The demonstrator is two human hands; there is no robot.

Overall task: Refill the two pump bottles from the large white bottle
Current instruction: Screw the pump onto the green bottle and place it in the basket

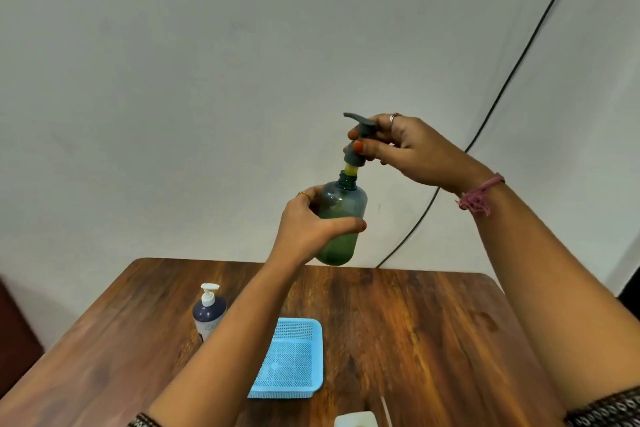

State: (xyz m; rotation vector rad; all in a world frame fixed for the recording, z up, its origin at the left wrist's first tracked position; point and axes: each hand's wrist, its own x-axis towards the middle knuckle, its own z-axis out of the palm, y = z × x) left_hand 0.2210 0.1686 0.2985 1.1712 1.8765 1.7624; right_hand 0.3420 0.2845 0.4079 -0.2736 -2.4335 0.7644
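My left hand grips a translucent blue-grey pump bottle with green liquid inside, held up in the air above the table. My right hand pinches its grey pump head, which is lifted just off the bottle's open neck, a yellowish stem showing in the gap. A second pump bottle, dark with a white pump, stands on the table at the left. The top of a white object, perhaps the large white bottle, pokes in at the bottom edge.
A light blue mesh tray lies on the wooden table in front of me. A thin white stick lies near the bottom edge. A black cable hangs down the pale wall behind.
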